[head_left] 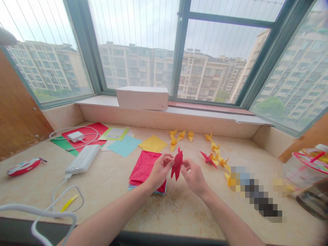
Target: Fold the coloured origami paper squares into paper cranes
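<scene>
My left hand and my right hand hover over the marble-patterned sill, pinching a folded red origami piece between their fingertips. It looks like a partly shaped paper crane. Just left of my left hand lies a stack of origami paper, with a crumpled red sheet on top. A finished red paper crane sits to the right of my right hand, among several yellow paper cranes.
Yellow and teal paper squares lie farther back. At left are a white power bank, cables, a charger and a red pouch. A white cardboard box stands on the ledge before the window. A pixelated patch hides the right.
</scene>
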### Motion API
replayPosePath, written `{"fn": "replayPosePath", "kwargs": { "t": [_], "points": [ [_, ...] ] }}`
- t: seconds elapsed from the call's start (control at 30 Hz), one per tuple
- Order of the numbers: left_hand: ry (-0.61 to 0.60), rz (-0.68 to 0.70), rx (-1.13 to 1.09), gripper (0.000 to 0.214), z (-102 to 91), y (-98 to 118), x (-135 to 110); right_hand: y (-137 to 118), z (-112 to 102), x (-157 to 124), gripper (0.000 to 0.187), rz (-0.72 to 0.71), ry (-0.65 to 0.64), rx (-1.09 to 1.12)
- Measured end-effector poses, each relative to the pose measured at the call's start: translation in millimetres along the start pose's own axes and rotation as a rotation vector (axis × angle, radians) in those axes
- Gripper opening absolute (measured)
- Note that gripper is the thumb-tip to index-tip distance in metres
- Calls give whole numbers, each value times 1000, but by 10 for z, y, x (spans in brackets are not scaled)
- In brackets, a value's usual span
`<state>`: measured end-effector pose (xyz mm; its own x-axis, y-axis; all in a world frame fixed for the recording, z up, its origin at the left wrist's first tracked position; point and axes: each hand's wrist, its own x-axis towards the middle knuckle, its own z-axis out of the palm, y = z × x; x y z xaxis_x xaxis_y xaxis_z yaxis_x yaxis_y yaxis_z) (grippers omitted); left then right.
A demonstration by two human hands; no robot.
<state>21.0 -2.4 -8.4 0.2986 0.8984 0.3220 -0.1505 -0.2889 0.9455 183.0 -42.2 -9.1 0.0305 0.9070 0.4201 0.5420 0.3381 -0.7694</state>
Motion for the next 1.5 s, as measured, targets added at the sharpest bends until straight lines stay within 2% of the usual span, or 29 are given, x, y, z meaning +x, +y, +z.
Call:
{"fn": "replayPosePath", "kwargs": {
  "t": [0.1,0.23,0.4,0.57,0.93,1.07,1.2,1.3,1.5],
  "points": [
    [-19,-5,1,20,3,-10,15,12,24,2,14,16,25,34],
    [-22,9,42,17,6,8,19,16,58,5,23,41,28,110],
    [-18,-3,100,19,8,33,2,35,87,10,23,104,32,207],
    [-42,44,132,23,29,37,-24,18,88,12,20,111,43,227],
    [-23,88,351,6,-1,-30,3,-1,151,-17,7,-96,20,89],
    [-37,92,300,7,-30,-32,14,-8,166,-8,8,-126,45,54],
    [5,120,225,10,-56,-64,11,4,126,12,14,-96,64,46],
    [-19,131,160,16,-67,-131,13,40,100,30,17,-66,65,61],
    [-7,167,171,24,-54,-195,10,128,118,48,18,-74,94,74]
  ]
}}
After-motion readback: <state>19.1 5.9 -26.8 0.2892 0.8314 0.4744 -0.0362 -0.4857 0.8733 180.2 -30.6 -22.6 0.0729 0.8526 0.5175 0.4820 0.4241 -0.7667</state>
